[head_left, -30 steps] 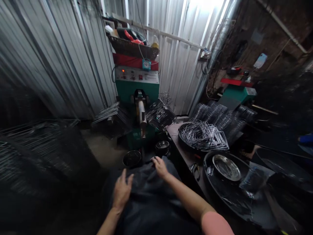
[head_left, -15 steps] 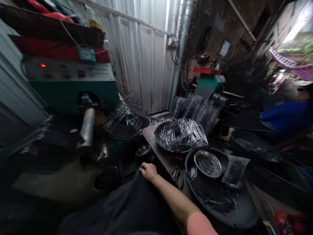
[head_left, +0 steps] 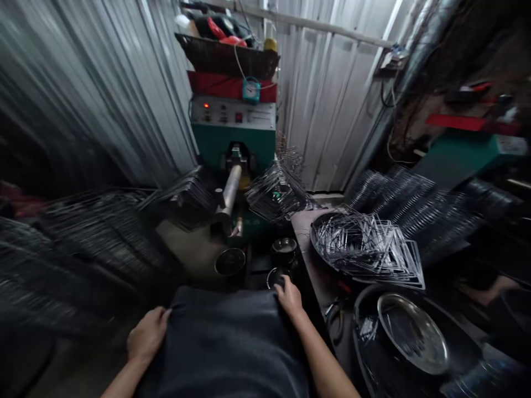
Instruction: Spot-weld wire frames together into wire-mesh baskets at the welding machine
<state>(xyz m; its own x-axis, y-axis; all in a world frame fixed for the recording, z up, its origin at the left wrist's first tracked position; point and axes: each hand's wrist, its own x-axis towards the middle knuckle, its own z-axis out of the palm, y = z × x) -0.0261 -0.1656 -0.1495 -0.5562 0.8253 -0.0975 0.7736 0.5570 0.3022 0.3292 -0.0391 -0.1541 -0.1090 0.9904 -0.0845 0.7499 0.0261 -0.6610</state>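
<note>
A dark grey cloth [head_left: 226, 342] lies spread over my lap at the bottom of the head view. My left hand [head_left: 147, 340] is closed on its left corner. My right hand [head_left: 289, 296] pinches its right corner, fingers curled. Just past the cloth stand small dark metal bowls [head_left: 230, 261]. Behind them rises a green machine [head_left: 233, 141] with a grey control panel and a metal cylinder [head_left: 229, 190] pointing toward me.
A table on the right carries a black tray of square wire frames [head_left: 367, 246] and a shiny steel dish [head_left: 412, 331] in a black pan. Pliers [head_left: 334, 320] lie by the table edge. Wire racks [head_left: 95, 232] pile up left. Corrugated metal walls stand behind.
The view swung back left to face the machine. My left hand has come back into sight and now grips the cloth's left corner; the cloth is pulled flatter between both hands.
</note>
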